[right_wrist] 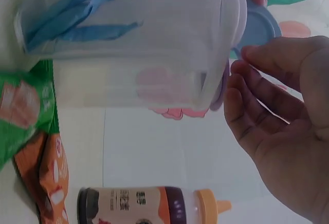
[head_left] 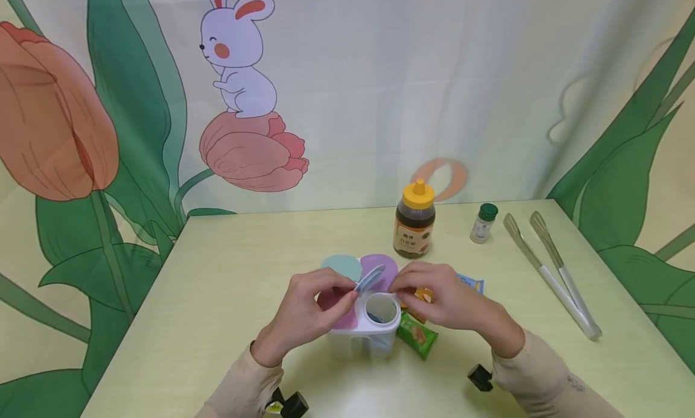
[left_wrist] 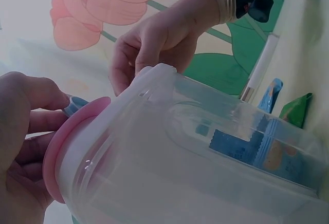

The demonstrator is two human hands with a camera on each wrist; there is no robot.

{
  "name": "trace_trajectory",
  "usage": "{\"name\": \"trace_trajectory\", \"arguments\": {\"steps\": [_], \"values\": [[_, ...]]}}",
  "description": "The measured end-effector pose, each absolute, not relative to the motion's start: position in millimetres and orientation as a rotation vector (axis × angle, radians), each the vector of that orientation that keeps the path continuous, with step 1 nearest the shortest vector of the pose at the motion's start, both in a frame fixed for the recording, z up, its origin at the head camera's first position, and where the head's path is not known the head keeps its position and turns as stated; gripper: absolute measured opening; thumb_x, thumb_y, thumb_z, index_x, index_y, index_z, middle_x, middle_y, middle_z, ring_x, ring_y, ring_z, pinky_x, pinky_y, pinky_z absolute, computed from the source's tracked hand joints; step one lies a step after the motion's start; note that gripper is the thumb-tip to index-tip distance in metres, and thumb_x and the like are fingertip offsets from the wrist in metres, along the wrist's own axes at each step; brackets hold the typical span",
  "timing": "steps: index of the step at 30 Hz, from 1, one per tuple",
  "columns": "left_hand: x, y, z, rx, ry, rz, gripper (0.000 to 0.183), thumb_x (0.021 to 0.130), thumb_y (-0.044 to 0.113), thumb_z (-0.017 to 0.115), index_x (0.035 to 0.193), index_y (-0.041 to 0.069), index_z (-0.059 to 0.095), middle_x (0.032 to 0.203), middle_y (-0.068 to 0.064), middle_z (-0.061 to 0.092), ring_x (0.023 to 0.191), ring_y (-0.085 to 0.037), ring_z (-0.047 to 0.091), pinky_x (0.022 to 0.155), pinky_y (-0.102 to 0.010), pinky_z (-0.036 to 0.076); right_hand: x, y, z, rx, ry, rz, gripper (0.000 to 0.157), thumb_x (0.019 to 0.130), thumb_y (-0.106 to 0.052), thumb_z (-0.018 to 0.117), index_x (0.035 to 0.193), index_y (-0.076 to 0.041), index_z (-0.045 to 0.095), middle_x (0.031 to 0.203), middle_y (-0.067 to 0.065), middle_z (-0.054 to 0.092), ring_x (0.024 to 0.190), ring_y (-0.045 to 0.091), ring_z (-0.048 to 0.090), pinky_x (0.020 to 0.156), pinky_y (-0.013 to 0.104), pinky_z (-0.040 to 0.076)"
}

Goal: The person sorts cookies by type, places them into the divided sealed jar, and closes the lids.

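Observation:
A clear plastic storage box (head_left: 361,345) with round colored lids stands before me on the table. My left hand (head_left: 312,306) pinches a blue lid (head_left: 371,278), which tilts up beside the uncovered round opening (head_left: 382,308). Through the box wall, blue packets (right_wrist: 77,21) show at the bottom. The teal lid (head_left: 341,266), purple lid (head_left: 382,268) and pink lid (left_wrist: 56,154) sit on the other openings. At the box's right rim is my right hand (head_left: 442,294), its fingers loosely bent, thumb and fingertips close to the edge, with nothing seen between them.
Right of the box lie a green snack packet (head_left: 417,335), an orange packet (right_wrist: 51,175) and a blue packet (head_left: 471,283). Behind stand a honey bottle (head_left: 415,225) with a yellow cap and a green-capped shaker (head_left: 482,224). Metal tongs (head_left: 559,279) lie at the far right.

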State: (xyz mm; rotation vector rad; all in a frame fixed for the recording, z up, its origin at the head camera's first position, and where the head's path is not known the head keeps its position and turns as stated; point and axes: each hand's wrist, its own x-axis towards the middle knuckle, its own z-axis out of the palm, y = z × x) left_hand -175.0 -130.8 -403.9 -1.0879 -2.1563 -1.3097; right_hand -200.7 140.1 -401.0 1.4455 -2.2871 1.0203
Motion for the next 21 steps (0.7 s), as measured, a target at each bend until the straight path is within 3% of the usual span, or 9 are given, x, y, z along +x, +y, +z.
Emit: {"name": "trace_trajectory", "arguments": {"steps": [6,21], "values": [[-174.9,-130.9,-404.3,-1.084,-2.16,-1.307,0.009,0.083,0.005,0.073,0.091,0.01,0.074,0.082,0.001,0.071,0.072,-0.006,0.063,0.061,-0.021,0.054,-207.1,155.8,-402.9,1.25,-2.402,1.002,0.018,0.085,-0.001,0.069,0.098,-0.013,0.072,0.095,-0.005,0.071,0.08,0.005,0.061,0.067,0.027,0.056],[-175.0,-130.8,-404.0,-1.08,-2.153,-1.296,0.009,0.083,0.006,0.073,0.09,0.01,0.074,0.082,0.002,0.071,0.071,-0.005,0.062,0.057,-0.019,0.051,-221.4,181.8,-416.5,1.063,-2.492,0.936,0.019,0.085,-0.002,0.071,0.1,-0.013,0.071,0.091,-0.008,0.069,0.075,0.002,0.058,0.066,0.025,0.055]]}}
